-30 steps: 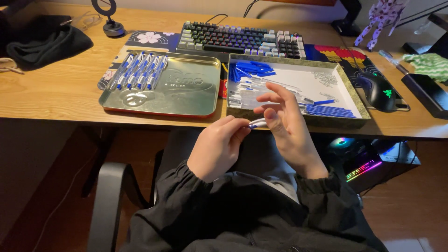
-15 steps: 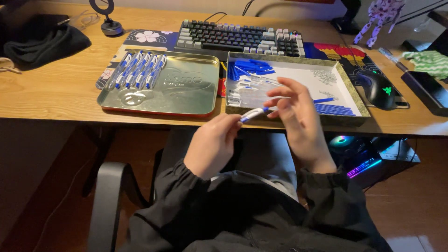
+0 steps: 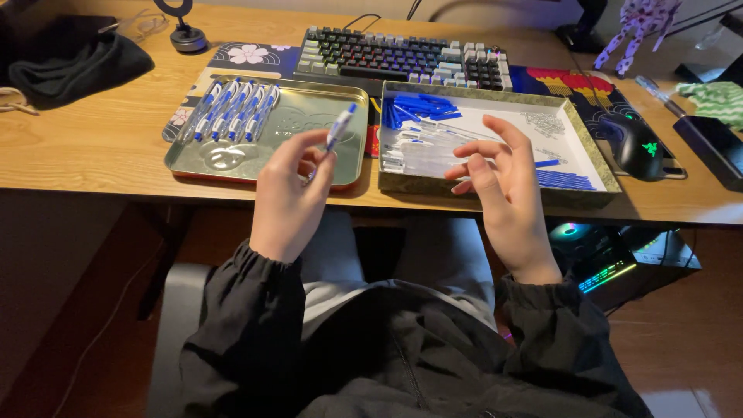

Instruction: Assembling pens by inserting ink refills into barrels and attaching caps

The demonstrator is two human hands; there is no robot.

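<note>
My left hand holds a white and blue pen upright, its blue tip pointing up over the near edge of the gold metal tray. Several finished white and blue pens lie side by side in that tray's far left part. My right hand is open with fingers spread, empty, hovering above the near edge of the rectangular box tray. That box holds clear pen barrels, blue caps and blue refills.
A backlit keyboard lies behind the trays on a patterned desk mat. A black mouse sits to the right, a dark cloth at the far left, a small figure at the back right. My lap is under the wooden desk edge.
Both hands were together on the pen in front of the box. They have parted: my left hand carried the pen left toward the gold tray, my right hand let go and opened.
</note>
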